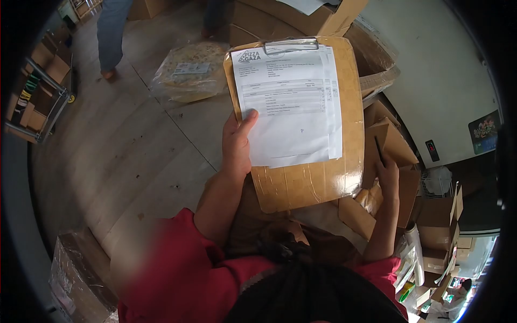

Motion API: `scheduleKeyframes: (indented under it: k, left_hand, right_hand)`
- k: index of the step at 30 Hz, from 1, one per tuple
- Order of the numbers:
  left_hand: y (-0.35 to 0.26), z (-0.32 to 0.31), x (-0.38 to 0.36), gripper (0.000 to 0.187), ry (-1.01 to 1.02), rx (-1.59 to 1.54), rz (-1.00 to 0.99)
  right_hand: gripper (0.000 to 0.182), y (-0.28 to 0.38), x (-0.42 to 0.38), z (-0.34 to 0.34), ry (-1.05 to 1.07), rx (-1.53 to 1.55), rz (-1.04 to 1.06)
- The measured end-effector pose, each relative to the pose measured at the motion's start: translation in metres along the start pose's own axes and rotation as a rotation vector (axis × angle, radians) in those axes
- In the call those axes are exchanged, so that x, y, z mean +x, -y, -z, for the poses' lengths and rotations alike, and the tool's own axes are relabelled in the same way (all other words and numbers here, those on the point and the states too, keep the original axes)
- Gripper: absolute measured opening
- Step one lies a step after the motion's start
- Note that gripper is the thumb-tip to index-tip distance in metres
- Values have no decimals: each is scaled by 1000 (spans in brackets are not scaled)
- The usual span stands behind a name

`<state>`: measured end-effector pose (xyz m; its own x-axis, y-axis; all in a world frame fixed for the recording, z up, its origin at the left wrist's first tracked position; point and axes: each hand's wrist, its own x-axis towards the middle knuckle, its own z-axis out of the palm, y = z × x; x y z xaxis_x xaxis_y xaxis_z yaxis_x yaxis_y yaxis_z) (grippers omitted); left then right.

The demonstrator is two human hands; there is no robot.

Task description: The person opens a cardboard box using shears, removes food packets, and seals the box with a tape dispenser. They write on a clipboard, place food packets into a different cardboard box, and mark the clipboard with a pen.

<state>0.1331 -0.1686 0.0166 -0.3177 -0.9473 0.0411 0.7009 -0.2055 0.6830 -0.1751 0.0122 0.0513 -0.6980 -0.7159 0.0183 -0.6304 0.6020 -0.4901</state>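
My left hand (239,137) is closed on the left side of a brown clipboard (301,185), its thumb lying across the papers. A metal clip (291,46) at the top holds several white printed sheets (285,129) headed "Pizza Gaza", with a small blue pen mark low on the page. To the right of the board, my right hand (388,169) grips a dark pen (379,148) that points up. Below that hand is an open cardboard box (358,215) with plastic-wrapped brown items (370,199) inside.
A plastic-wrapped package (188,72) with a label lies on the tiled floor, near another person's leg (112,35). At the left stands a trolley (40,97) with boxes. Open cartons (371,62) line the right, beside a white freezer-like unit (436,70). A wrapped box (81,274) sits lower left.
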Motion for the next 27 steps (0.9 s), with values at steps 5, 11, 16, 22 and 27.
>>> scheduleKeyframes:
  k: [5, 11, 16, 22, 27]
  left_hand:
    - [-2, 2, 1, 34, -9, 1, -8]
    - [-2, 5, 3, 36, -85, -3, -25]
    - [-7, 13, 5, 37, -172, -7, -61]
    - [-11, 21, 11, 41, -150, -193, 196]
    - [-3, -2, 3, 39, -153, 152, 16]
  right_hand:
    - [17, -51, -37, 1, -29, 216, 76]
    - [15, -12, -100, 16, 42, 87, 118]
    - [14, 8, -151, 6, 104, 225, 6]
    - [18, 7, -192, -35, 354, 189, 287]
    - [18, -3, -159, -7, 730, 55, 420]
